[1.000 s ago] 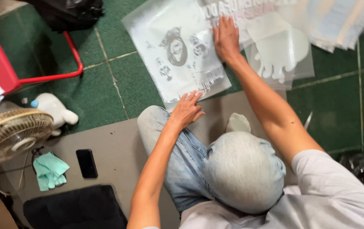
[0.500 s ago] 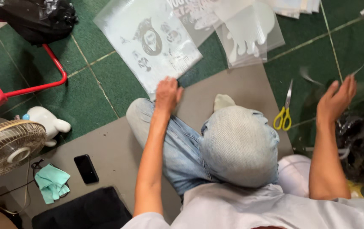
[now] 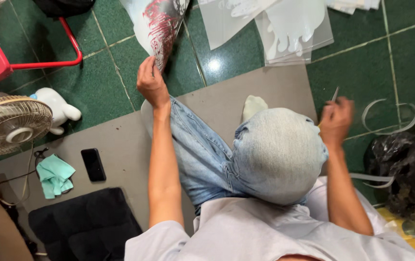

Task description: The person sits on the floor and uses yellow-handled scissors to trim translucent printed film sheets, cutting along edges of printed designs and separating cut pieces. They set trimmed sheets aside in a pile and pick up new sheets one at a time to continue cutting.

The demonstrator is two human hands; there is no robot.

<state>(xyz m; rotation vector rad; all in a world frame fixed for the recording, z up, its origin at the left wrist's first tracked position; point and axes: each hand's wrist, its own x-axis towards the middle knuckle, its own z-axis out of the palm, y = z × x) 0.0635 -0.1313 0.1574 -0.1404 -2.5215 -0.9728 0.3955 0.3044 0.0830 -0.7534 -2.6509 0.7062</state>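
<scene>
My left hand [image 3: 152, 83] pinches the lower edge of a clear film sheet [image 3: 161, 21] with a red print, lifted and curled above the green tile floor. My right hand [image 3: 335, 118], blurred, is closed around a pair of scissors [image 3: 335, 94]; only one thin blade shows above the fingers. My bent knees in blue jeans [image 3: 275, 150] lie between the two hands, over a grey mat [image 3: 120, 140].
More clear sheets with white prints [image 3: 292, 24] lie at the top. Curled film strips [image 3: 391, 113] and a black plastic bag [image 3: 403, 164] sit right. At left are a fan [image 3: 9, 125], white toy [image 3: 57, 108], phone [image 3: 93, 164], teal cloth [image 3: 55, 175], black cushion [image 3: 84, 224] and red stool [image 3: 4, 58].
My left hand has lifted the sheet by its edge so the red print shows. My right hand came in from the far right and picked the scissors up off the floor.
</scene>
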